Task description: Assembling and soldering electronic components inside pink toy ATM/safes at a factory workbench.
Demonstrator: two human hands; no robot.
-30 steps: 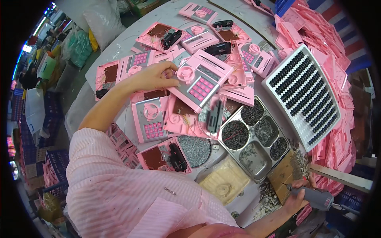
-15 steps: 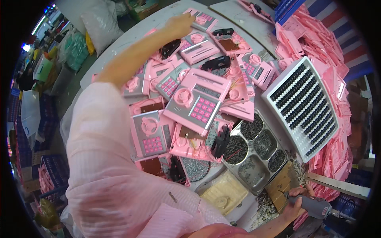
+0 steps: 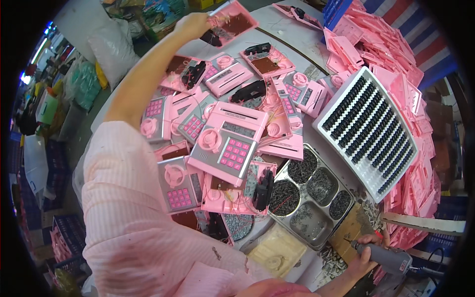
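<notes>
At the far edge of the table my left hand [image 3: 194, 24] grips a pink plastic safe-door panel [image 3: 232, 24] by its left side. The panel is lifted and tilted, and its open back shows a brown board and a black part. At the lower right my right hand [image 3: 367, 252] is wrapped round a grey electric screwdriver [image 3: 388, 258], its bit toward the left. Between the hands lies a heap of similar panels; the top one [image 3: 229, 142] has a grey face, a dial and pink number keys. Several others lie face down, with wires and black parts showing.
A metal tray [image 3: 309, 218] with compartments of small dark screws stands right of the heap. Beyond it, a white tray [image 3: 324, 129] bears rows of black parts. Loose pink pieces [image 3: 413, 173] pile up on the right. A yellowish block [image 3: 277, 250] lies near me.
My left hand has raised the panel off the far part of the table, turning its back into view, and moved left. My right hand still holds the screwdriver. The view has shifted slightly.
</notes>
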